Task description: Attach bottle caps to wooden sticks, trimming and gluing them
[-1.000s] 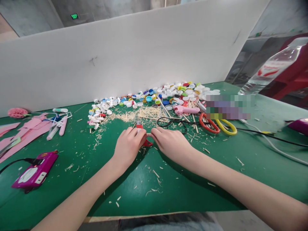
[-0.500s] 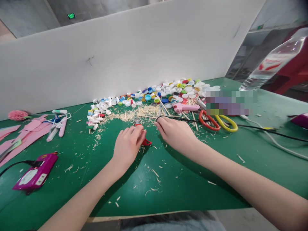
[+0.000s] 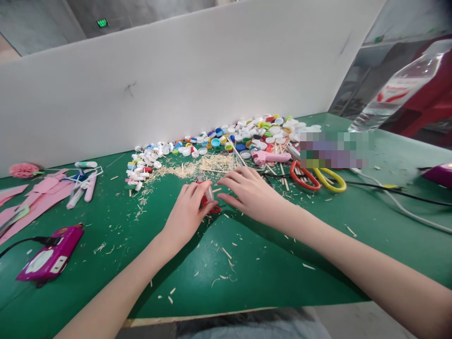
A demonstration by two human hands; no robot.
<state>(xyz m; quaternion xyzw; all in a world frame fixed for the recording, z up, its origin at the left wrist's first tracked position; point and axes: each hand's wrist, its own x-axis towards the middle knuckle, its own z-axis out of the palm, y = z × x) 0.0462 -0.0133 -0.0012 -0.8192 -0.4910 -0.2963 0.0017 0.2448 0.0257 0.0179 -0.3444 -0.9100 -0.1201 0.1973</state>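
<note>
My left hand (image 3: 189, 206) is closed around a small red and clear plastic tool that looks like a pencil sharpener (image 3: 209, 194); its red loop-shaped part rests low, close to the table. A short thin wooden stick (image 3: 216, 189) pokes out of its right side. My right hand (image 3: 251, 190) is just to the right, fingers and thumb apart around the stick's free end, without a visible grip. Pale wood shavings (image 3: 183, 168) lie in a heap behind both hands. Beyond them, several wooden sticks (image 3: 237, 153) lie beside the bottle caps (image 3: 215, 143).
A pink glue gun (image 3: 271, 157) and scissors with red and yellow handles (image 3: 330, 180) lie to the right, cables nearby. A purple power strip (image 3: 52, 254) and pink paper (image 3: 45, 195) are on the left. A white board (image 3: 176, 84) stands behind; a water bottle (image 3: 399, 89) is at right.
My right hand has shifted left toward the tool and its fingers have spread. My left hand has turned slightly, showing more of the clear part and the stick.
</note>
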